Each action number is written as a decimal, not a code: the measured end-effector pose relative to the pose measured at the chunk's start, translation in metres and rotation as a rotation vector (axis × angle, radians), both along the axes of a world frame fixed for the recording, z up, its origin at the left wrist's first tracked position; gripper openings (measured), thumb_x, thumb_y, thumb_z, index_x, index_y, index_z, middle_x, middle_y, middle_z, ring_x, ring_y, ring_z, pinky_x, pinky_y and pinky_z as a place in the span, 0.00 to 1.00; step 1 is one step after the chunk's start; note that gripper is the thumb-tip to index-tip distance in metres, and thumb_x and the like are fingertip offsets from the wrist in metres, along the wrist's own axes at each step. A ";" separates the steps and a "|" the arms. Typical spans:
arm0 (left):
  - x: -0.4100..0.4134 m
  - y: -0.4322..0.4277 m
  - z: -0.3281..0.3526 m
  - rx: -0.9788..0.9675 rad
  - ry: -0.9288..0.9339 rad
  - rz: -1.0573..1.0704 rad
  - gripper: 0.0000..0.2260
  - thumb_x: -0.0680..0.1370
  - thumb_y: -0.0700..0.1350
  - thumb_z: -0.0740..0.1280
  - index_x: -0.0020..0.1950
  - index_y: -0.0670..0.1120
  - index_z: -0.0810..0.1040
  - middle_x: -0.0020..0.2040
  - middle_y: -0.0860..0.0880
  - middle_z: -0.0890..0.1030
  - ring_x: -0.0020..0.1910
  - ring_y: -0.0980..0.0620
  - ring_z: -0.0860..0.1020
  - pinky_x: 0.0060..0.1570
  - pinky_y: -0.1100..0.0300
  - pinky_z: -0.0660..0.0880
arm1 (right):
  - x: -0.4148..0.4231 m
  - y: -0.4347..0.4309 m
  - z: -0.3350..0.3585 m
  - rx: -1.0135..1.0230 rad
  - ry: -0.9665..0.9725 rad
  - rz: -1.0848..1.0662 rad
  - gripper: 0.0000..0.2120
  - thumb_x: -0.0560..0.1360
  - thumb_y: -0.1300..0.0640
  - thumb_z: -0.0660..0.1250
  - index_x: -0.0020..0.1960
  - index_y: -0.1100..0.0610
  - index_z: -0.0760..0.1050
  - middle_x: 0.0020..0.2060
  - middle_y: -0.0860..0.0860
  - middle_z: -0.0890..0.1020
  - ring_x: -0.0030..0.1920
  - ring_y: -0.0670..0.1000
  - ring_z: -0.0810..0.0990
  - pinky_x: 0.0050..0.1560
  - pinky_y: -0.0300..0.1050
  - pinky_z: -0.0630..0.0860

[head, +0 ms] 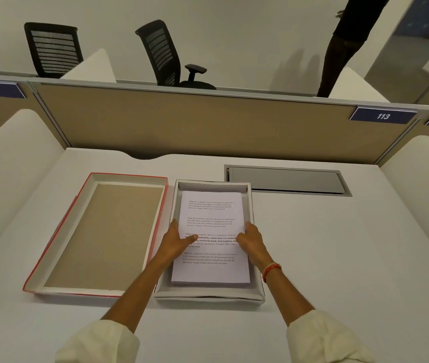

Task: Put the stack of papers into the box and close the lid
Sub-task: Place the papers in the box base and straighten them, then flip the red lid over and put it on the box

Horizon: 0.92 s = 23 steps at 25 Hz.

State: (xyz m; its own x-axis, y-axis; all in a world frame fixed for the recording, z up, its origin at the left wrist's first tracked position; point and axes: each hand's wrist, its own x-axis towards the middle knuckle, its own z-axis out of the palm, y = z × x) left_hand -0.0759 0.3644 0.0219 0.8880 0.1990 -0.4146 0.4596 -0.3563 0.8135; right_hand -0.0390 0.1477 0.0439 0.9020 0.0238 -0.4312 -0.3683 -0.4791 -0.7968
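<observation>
A stack of printed white papers (pixel 212 213) lies inside the shallow white box (pixel 209 294) in the middle of the desk. My left hand (pixel 175 241) grips the stack's left edge, thumb on the top sheet. My right hand (pixel 251 238) grips the right edge the same way. The box's lid (pixel 103 231), red outside with a brown inner face, lies upside down just left of the box, touching it.
A grey metal cable hatch (pixel 286 180) is set into the desk behind the box on the right. A tan partition (pixel 195 121) closes the far side, white dividers flank both sides. Office chairs (pixel 161 53) and a standing person (pixel 344 43) are beyond it.
</observation>
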 end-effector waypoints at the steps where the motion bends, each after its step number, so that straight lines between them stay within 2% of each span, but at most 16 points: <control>1: 0.000 0.001 0.001 0.017 -0.008 -0.015 0.31 0.73 0.52 0.72 0.70 0.46 0.62 0.72 0.46 0.70 0.67 0.41 0.73 0.62 0.45 0.73 | 0.000 0.000 0.003 0.003 -0.022 0.015 0.06 0.79 0.60 0.61 0.55 0.55 0.66 0.51 0.51 0.75 0.44 0.48 0.76 0.35 0.34 0.72; 4: -0.005 0.009 0.006 0.018 -0.031 -0.042 0.38 0.73 0.51 0.72 0.77 0.46 0.55 0.78 0.48 0.60 0.75 0.42 0.62 0.71 0.44 0.64 | 0.004 0.008 0.008 0.032 -0.074 0.077 0.14 0.79 0.62 0.60 0.64 0.57 0.68 0.57 0.50 0.77 0.45 0.46 0.79 0.34 0.30 0.73; 6: -0.008 0.021 0.011 -0.086 -0.083 -0.014 0.42 0.72 0.48 0.74 0.79 0.47 0.53 0.79 0.48 0.56 0.77 0.45 0.58 0.74 0.48 0.60 | 0.007 0.022 0.008 0.062 -0.095 0.119 0.22 0.78 0.63 0.60 0.71 0.55 0.64 0.65 0.49 0.76 0.53 0.48 0.80 0.37 0.32 0.76; 8: -0.013 0.037 0.021 -0.172 -0.147 0.038 0.42 0.72 0.44 0.75 0.78 0.47 0.54 0.79 0.48 0.58 0.77 0.47 0.59 0.74 0.51 0.60 | 0.007 0.043 0.011 0.094 -0.087 0.145 0.28 0.77 0.63 0.60 0.75 0.51 0.59 0.72 0.49 0.69 0.65 0.51 0.75 0.49 0.36 0.78; 10: -0.018 0.057 0.032 -0.193 -0.202 0.097 0.40 0.72 0.41 0.74 0.78 0.47 0.56 0.78 0.48 0.60 0.77 0.48 0.60 0.73 0.52 0.61 | 0.003 0.068 0.019 0.147 -0.062 0.160 0.32 0.77 0.65 0.60 0.77 0.52 0.55 0.75 0.49 0.63 0.73 0.53 0.65 0.63 0.41 0.72; 13: -0.027 0.094 0.041 -0.159 -0.271 0.211 0.36 0.73 0.38 0.73 0.77 0.47 0.60 0.77 0.48 0.64 0.75 0.48 0.62 0.73 0.50 0.63 | -0.007 0.107 0.027 0.230 -0.032 0.214 0.33 0.77 0.66 0.59 0.78 0.52 0.53 0.77 0.50 0.59 0.76 0.51 0.59 0.74 0.48 0.61; 18: -0.052 0.161 0.039 -0.072 -0.349 0.375 0.30 0.74 0.34 0.71 0.73 0.46 0.65 0.73 0.46 0.69 0.73 0.47 0.67 0.71 0.50 0.66 | -0.023 0.154 0.024 0.280 -0.015 0.256 0.33 0.76 0.67 0.61 0.77 0.55 0.54 0.76 0.52 0.61 0.76 0.52 0.60 0.75 0.50 0.60; 21: -0.067 0.200 0.035 0.080 -0.340 0.438 0.28 0.73 0.33 0.71 0.72 0.45 0.68 0.71 0.44 0.72 0.70 0.44 0.71 0.69 0.50 0.68 | -0.034 0.169 0.024 0.316 -0.001 0.271 0.32 0.75 0.70 0.61 0.76 0.57 0.56 0.75 0.53 0.64 0.75 0.52 0.62 0.73 0.45 0.63; 23: -0.078 0.221 0.032 0.254 -0.293 0.456 0.27 0.74 0.34 0.71 0.71 0.45 0.69 0.69 0.43 0.74 0.67 0.41 0.73 0.68 0.47 0.70 | -0.041 0.178 0.022 0.301 -0.011 0.293 0.29 0.75 0.70 0.63 0.74 0.59 0.61 0.72 0.53 0.69 0.72 0.52 0.67 0.67 0.39 0.65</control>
State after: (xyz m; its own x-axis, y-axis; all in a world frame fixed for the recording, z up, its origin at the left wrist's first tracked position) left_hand -0.1539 0.5850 0.0542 0.7601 0.6476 -0.0543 0.3809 -0.3762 0.8446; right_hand -0.0800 0.3254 0.0660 0.8429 0.4033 -0.3561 -0.2416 -0.3075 -0.9204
